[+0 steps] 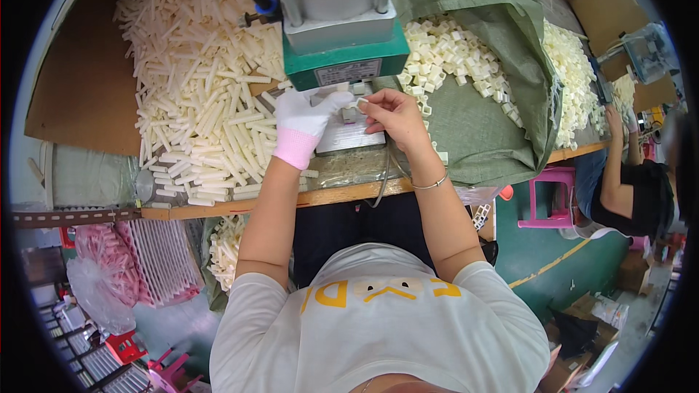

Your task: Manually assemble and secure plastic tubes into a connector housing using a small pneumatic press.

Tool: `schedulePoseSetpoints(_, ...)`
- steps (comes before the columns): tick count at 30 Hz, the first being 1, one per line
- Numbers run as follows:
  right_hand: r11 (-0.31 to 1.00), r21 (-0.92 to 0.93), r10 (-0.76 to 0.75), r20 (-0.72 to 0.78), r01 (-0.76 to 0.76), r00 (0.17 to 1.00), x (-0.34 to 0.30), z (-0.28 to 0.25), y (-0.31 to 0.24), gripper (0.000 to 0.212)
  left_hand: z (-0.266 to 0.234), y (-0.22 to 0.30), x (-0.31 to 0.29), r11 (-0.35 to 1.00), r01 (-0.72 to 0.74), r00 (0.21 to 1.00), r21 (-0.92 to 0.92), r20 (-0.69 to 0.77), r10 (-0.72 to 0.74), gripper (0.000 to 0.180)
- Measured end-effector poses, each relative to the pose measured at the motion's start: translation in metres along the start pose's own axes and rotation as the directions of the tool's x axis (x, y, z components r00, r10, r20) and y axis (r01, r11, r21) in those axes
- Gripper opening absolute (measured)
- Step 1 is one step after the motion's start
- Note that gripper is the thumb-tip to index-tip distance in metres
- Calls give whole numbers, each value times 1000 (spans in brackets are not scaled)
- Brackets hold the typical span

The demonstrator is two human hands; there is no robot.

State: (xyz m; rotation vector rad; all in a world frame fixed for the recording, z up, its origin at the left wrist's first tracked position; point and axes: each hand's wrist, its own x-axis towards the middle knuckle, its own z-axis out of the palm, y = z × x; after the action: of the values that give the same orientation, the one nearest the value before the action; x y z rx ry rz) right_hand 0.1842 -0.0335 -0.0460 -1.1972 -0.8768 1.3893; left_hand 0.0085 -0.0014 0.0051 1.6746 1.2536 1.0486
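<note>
Under the press head, both hands meet at a small metal fixture point(351, 115) on a silver plate point(353, 138). My left hand point(302, 120), in a white glove with a pink cuff, comes in from the left. Its thumb and fingers close toward the fixture, and what they grip is too small to make out. My bare right hand point(400, 118) pinches a small cream square plastic ring point(360, 104) at the top of the fixture. The green and grey press head point(346, 58) hangs just above the fingers.
A large heap of cream plastic tubes point(211, 87) lies left of the press. Small square rings point(451, 51) lie on green sheeting point(473, 138) to the right. A grey cable point(386, 175) crosses the wooden table edge point(342, 195). Another person point(633, 182) sits far right, beside a pink stool point(550, 200).
</note>
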Motion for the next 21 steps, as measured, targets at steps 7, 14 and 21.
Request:
schedulePoseSetpoints(7, 999, 15, -34, -8, 34, 999, 0, 1, 2, 17, 9, -4, -2, 993, 24, 999, -115, -28, -28, 39)
schedulePoseSetpoints(14, 999, -40, -15, -29, 14, 999, -5, -1, -4, 17, 3, 15, -4, 997, -26, 998, 73, 68, 21, 33)
schedulePoseSetpoints(21, 920, -324, -345, -412, 218, 843, -21, -74, -12, 20, 1, 16, -3, 974, -59, 998, 219, 33, 53, 25)
